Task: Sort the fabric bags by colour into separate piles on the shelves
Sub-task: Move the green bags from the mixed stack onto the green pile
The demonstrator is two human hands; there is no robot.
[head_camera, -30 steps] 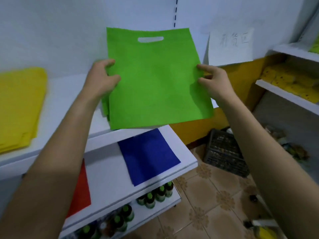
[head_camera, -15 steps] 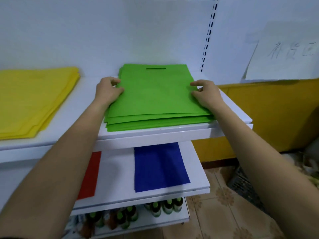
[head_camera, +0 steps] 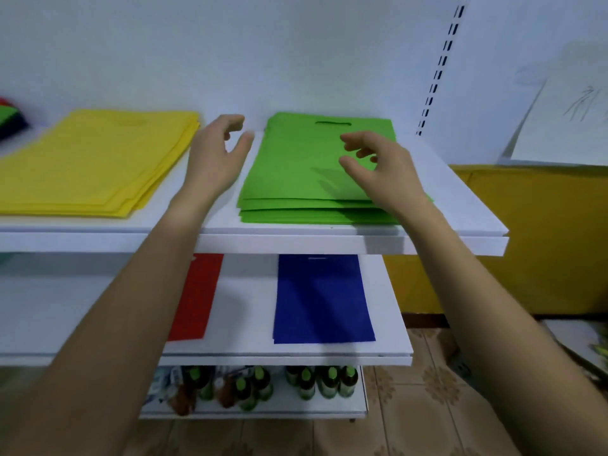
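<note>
Far left of the left hand, at the frame edge: a small heap of mixed bags (head_camera: 10, 120), red, green and dark, blurred. The yellow pile (head_camera: 95, 159) lies flat on the upper shelf (head_camera: 296, 241), just left of the left hand (head_camera: 215, 156). That hand hovers over the bare strip of shelf between the yellow pile and the green pile (head_camera: 296, 172), fingers loosely curled, holding nothing.

The right hand (head_camera: 378, 169) hangs over the green pile's right half, fingers relaxed and bent, nothing in them — I see its shadow on the top bag, so I read it as apart from the fabric.

Below the left forearm, a red bag (head_camera: 202, 291) lies on the lower shelf (head_camera: 250, 307). Below and between both hands is a blue bag (head_camera: 324, 297), and under it stand green-capped bottles (head_camera: 316, 380). Right of the right hand, a paper sheet (head_camera: 566, 126) hangs on the wall.
</note>
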